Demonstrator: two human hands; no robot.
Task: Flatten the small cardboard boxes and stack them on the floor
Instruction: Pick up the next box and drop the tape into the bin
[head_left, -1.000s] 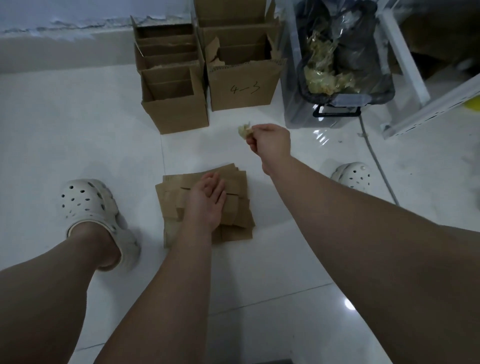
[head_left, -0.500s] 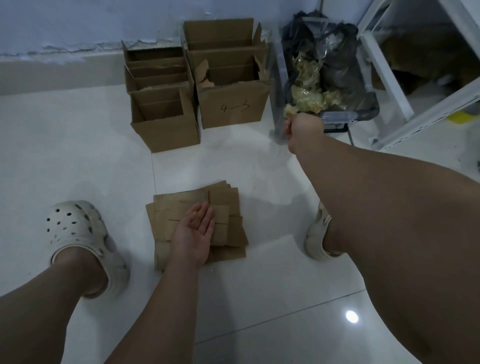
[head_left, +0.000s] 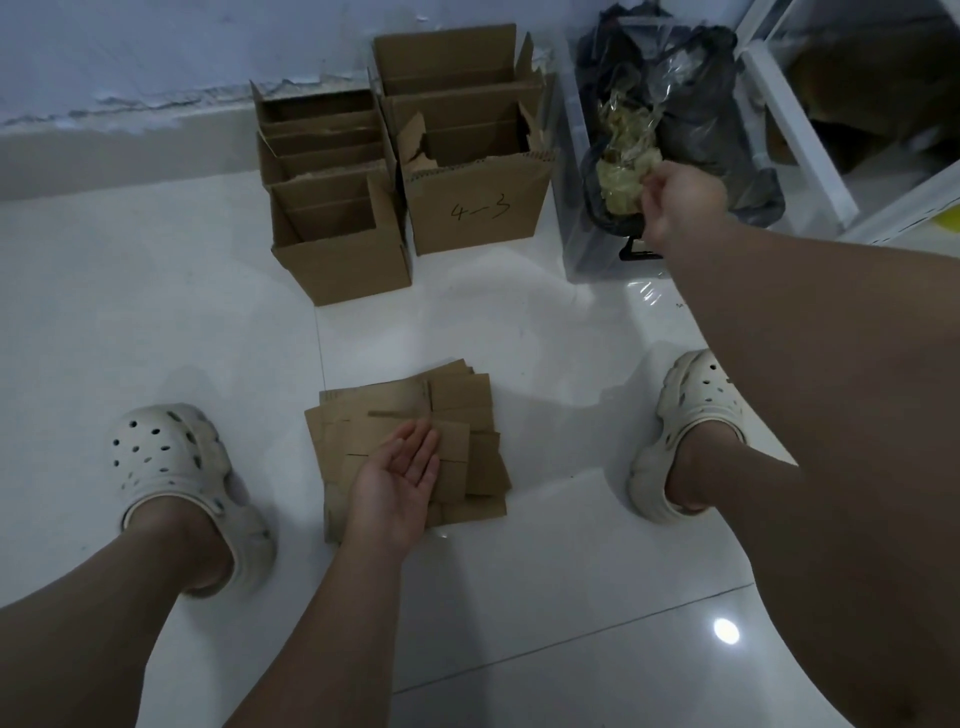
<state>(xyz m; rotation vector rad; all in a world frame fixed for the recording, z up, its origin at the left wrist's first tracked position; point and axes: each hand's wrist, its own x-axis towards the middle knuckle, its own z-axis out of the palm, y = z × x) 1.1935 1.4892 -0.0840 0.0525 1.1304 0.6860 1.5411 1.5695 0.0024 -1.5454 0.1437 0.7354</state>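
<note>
A stack of flattened brown cardboard boxes (head_left: 460, 397) lies on the white tiled floor between my feet. My left hand (head_left: 400, 483) rests on top of the stack, palm up, fingers straight. Several small open cardboard boxes (head_left: 345, 270) stand in a row toward the wall. Beside them is a larger one marked "4-3" (head_left: 478, 208) with more behind it. My right hand (head_left: 685, 202) reaches over the waste bin, fingers curled, pinching a wad of yellowish tape (head_left: 631, 179) at the bag's mouth.
A clear plastic bin (head_left: 584, 254) lined with a black bag (head_left: 701, 119) stands to the right of the boxes. A white shelf frame (head_left: 795, 119) rises at the far right. My feet in pale clogs (head_left: 171, 467) (head_left: 693, 410) flank the stack.
My right hand carried the tape wad from above the floor up and right to the bin. My left hand turned palm up on the stack. The view tilted up.
</note>
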